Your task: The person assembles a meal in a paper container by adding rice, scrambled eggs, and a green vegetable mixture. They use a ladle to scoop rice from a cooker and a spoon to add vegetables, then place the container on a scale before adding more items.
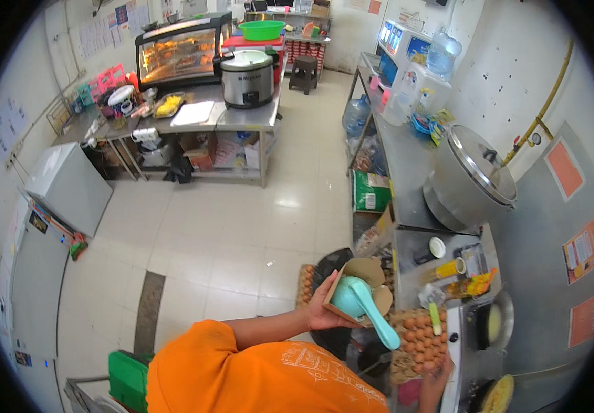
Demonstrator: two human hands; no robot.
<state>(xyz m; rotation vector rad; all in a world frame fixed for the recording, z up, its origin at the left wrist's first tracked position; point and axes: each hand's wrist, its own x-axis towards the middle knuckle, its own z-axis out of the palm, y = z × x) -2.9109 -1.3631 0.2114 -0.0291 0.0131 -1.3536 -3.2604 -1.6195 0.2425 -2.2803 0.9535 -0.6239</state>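
Gripping with the left hand (321, 306), below and right of the frame's centre, a brown cardboard box (364, 267) with raised flaps; pinching its left wall, with the thumb near the rim. Carrying inside that box a turquoise ladle (349, 297), domed side showing, and extending its handle across the box edge toward the lower right. Keeping the right hand (437, 377) at the lower right of the frame, just beside an egg tray (401, 368) full of brown eggs (421, 339); showing bent fingers but not revealing whether pinching or touching anything. Wearing an orange shirt (242, 372), filling the lower middle.

Resting on top of the eggs: a slim lime-green item (435, 319). Standing on the steel counter (397, 162) at the right: a large lidded pot (465, 172). Lying nearer, at the lower right: a yellow cylindrical container (450, 269), and a dark pan (483, 325) with pale yellow contents.

Standing on the table (247, 122) at the upper left: a lit glass display case (180, 56) and, to its right, a silver cooker (247, 81). Sitting behind the cooker, at upper centre: a green basin (261, 29). Standing on the tiled floor nearby: a dark stool (304, 74).
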